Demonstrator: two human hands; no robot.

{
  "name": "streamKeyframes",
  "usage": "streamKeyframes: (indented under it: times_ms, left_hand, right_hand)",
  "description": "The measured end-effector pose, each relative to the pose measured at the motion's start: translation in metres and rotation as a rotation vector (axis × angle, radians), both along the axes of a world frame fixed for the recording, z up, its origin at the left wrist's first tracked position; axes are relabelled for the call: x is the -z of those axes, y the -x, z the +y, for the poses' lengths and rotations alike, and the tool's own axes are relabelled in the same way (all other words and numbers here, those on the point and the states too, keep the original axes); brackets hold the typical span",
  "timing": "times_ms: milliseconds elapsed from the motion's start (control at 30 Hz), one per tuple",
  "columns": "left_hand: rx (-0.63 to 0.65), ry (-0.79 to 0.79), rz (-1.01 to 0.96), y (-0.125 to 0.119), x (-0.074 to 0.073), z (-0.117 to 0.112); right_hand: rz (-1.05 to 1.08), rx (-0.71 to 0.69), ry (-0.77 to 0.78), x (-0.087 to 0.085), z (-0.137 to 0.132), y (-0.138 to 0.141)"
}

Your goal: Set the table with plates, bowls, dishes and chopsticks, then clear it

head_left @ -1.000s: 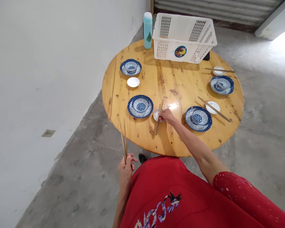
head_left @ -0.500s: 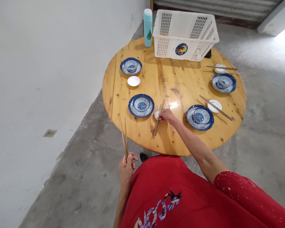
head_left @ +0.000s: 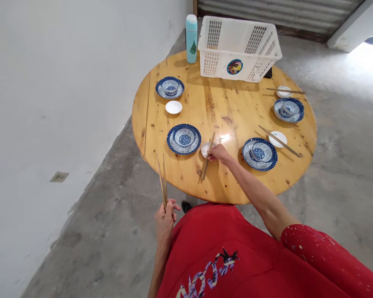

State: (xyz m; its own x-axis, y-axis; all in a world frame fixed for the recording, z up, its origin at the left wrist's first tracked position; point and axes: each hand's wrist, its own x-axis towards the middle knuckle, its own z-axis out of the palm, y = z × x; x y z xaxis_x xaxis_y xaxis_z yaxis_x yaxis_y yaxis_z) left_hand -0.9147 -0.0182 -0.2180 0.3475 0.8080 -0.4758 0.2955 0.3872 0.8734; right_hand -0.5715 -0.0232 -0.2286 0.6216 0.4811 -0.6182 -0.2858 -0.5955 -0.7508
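My right hand [head_left: 219,153] reaches over the round wooden table [head_left: 224,111] and pinches a pair of chopsticks [head_left: 207,162] lying across a small white saucer [head_left: 204,149]. Left of the saucer stands a blue patterned plate with a bowl on it [head_left: 183,138]. My left hand [head_left: 165,219] hangs below the table's near edge, closed round a second pair of chopsticks [head_left: 162,180] that points upward.
Three more blue plate-and-bowl settings [head_left: 169,87] [head_left: 259,153] [head_left: 289,109] ring the table, with a white saucer [head_left: 173,107] at the left setting and chopsticks laid over saucers [head_left: 279,140] [head_left: 284,91] at the right two. A white basket [head_left: 239,47] and teal bottle [head_left: 191,39] stand at the far side. A wall runs along the left.
Both hands have stayed almost where they were; the right hand's chopsticks still rest on the saucer. Only the camera view has shifted slightly.
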Motion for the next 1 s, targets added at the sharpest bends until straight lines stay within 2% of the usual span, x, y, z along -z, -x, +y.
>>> streamKeyframes:
  times_ms: [433,1000]
  left_hand:
    - [-0.001,0.02,0.002,0.001,0.005,0.004]
    - [-0.01,0.025,0.016,-0.001,0.002,0.004]
  right_hand:
    - [0.031,-0.012,0.022,-0.006,0.002,-0.002]
    - [-0.054,-0.157,0.006,-0.003,0.012,-0.016]
